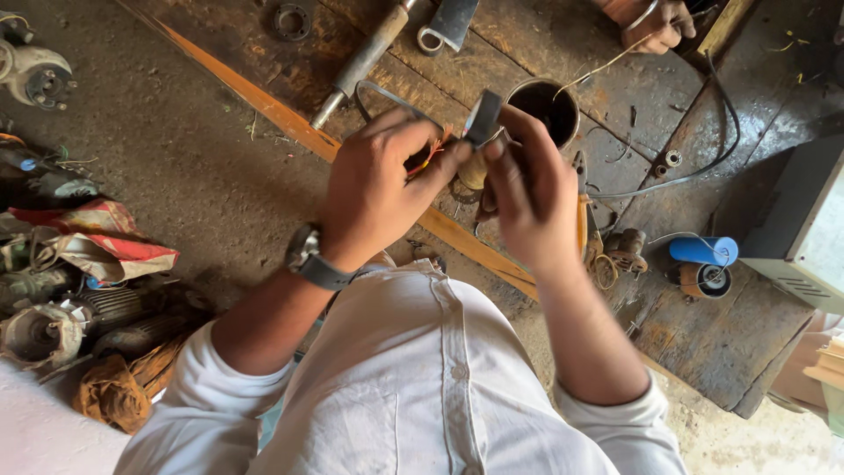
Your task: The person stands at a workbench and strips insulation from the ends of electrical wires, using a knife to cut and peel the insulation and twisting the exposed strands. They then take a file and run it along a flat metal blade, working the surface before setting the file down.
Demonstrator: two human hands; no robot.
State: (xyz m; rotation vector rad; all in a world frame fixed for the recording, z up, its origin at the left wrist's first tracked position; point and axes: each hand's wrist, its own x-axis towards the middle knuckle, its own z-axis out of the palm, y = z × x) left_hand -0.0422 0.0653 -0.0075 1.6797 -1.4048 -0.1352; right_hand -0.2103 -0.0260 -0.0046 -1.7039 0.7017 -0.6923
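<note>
My left hand [374,189] pinches a bundle of thin orange and red wires [429,157] in front of my chest. My right hand [527,193] holds a roll of dark tape [483,119] up against those wires, with a small tan cylindrical part [472,171] tucked under its fingers. A grey watch [309,261] sits on my left wrist. Both hands hover over a greasy wooden board [492,53] with an orange edge.
A round dark cup [547,110] stands just beyond my hands. A metal shaft [360,62], a wrench [444,26], pliers [582,211], a blue cylinder [703,251] and a black cable [721,141] lie on the board. Another person's hand [659,25] is at the top. Motor parts [44,308] pile at left; a grey box [804,220] at right.
</note>
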